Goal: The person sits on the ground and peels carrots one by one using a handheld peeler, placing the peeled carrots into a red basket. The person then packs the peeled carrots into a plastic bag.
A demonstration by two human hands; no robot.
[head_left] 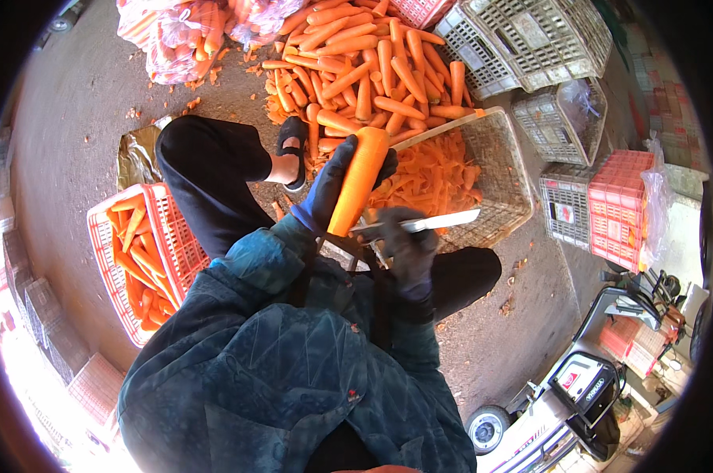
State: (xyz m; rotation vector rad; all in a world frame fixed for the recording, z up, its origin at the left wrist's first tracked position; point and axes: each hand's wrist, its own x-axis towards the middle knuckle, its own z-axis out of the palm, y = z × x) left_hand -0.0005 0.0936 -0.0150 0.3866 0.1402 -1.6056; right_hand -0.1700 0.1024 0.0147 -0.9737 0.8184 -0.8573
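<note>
In my left hand (331, 183), in a dark blue glove, a large peeled carrot (358, 176) is held upright at a slant. My right hand (406, 246), in a dark glove, grips a long white-bladed knife (446, 221) just below and right of the carrot. Beneath them a pale, dirty crate (505, 180) holds a heap of orange peel (429, 175). A big pile of carrots (349, 63) lies on the ground beyond the crate and my left foot.
A red crate of carrots (177, 246) stands left of my leg, with bagged carrots (169, 38) beyond. Stacked grey crates (534, 35) and red crates (615, 206) line the right side. A white scooter-like vehicle (538, 418) stands at lower right, more crates (49, 323) at far left.
</note>
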